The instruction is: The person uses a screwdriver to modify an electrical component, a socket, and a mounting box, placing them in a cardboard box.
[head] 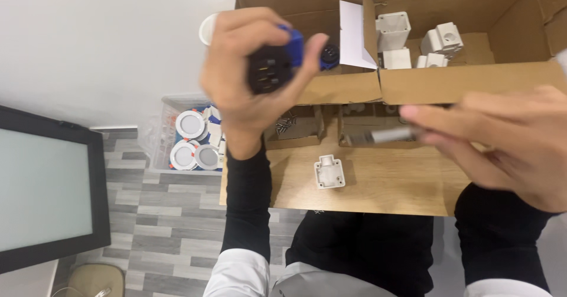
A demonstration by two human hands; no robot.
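1. The left hand [248, 78] is clenched around a black and blue connector [277, 61], thumb on 1 side and fingers wrapped over the top, so the part sits between thumb tip and curled fingers.
2. The right hand [502, 149] pinches a grey metal tool [393, 134] between thumb and fingertips; the tool is blurred, and its tip points left toward the middle of the table.
3. The connector is raised well above the wooden table [384, 185], in front of the open cardboard box [449, 78], with its dark round face turned toward the camera.
4. The connector and the tool are apart: the connector is up and to the left, the tool lower and to the right.
5. The left forearm rises almost straight up from the lower edge in a black sleeve, wrist bent back; the right arm comes in from the lower right, hand lying flat and sideways.
6. A white plastic housing [329, 173] lies on the table between the 2 hands, touching neither.
7. More white plastic parts [413, 40] sit inside the box.
8. A clear bin of round white lamps [192, 137] stands on the floor left of the table, and a dark-framed screen [47, 191] is at the far left.
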